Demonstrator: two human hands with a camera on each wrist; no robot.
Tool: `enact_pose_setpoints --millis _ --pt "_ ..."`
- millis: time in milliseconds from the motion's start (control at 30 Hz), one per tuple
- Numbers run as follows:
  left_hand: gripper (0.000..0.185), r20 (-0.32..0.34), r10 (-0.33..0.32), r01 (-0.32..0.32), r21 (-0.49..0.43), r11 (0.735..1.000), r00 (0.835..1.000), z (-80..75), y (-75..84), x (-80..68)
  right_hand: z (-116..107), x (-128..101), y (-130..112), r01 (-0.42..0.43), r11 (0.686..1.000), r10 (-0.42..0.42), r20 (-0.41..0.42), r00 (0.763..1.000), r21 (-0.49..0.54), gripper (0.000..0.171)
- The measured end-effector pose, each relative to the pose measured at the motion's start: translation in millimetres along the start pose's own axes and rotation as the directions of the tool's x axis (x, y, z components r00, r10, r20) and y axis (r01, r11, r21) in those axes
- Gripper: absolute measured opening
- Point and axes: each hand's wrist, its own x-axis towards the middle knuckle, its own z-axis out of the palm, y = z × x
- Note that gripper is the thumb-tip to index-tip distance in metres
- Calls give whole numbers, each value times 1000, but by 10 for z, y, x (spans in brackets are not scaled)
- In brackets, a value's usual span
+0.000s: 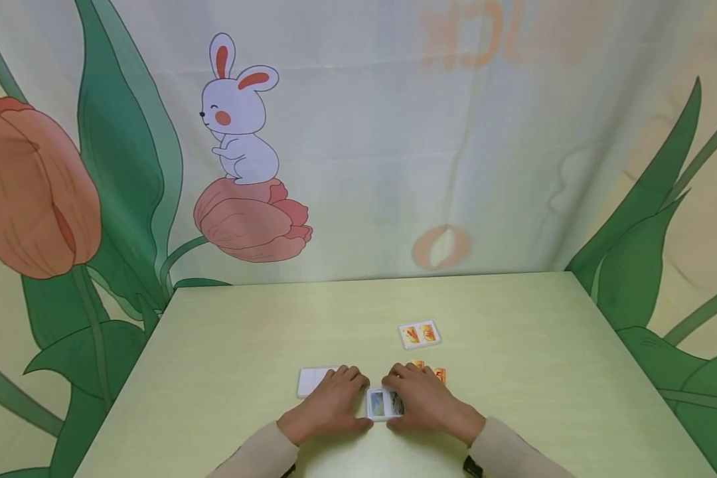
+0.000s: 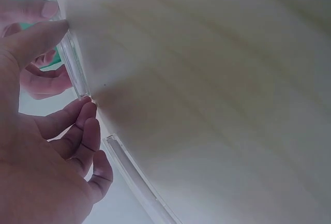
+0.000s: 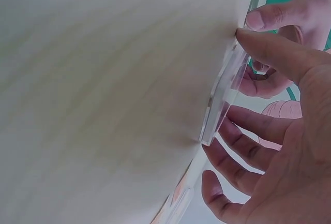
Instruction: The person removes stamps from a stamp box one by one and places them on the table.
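Observation:
A flat clear case (image 1: 378, 403) with two small pictures, one bluish and one dark, lies on the table near its front. My left hand (image 1: 328, 406) holds the case's left end, thumb at the near edge and fingers at the far edge. At the other end my right hand (image 1: 425, 401) grips it the same way, covering part of the dark picture. Both wrist views show the case's thin edge (image 2: 75, 69) (image 3: 220, 100) low against the tabletop, between thumb and fingers.
Beyond my left hand lies a white, blank-looking flat case (image 1: 312, 382). Orange picture cards (image 1: 439, 374) show partly behind my right hand. Farther back is a clear case with two orange pictures (image 1: 419, 334). A printed curtain (image 1: 358, 166) hangs behind the table (image 1: 215, 345).

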Motion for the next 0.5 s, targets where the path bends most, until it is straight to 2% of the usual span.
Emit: enact_pose_setpoints --millis 133,500 --pt "58 2 -2 2 7 1000 1000 7 -1 4 -32 17 -6 4 1000 -4 0 1000 -14 60" --pt "58 2 -3 3 13 1000 1000 30 -12 13 -27 33 34 8 999 -9 4 1000 32 60"
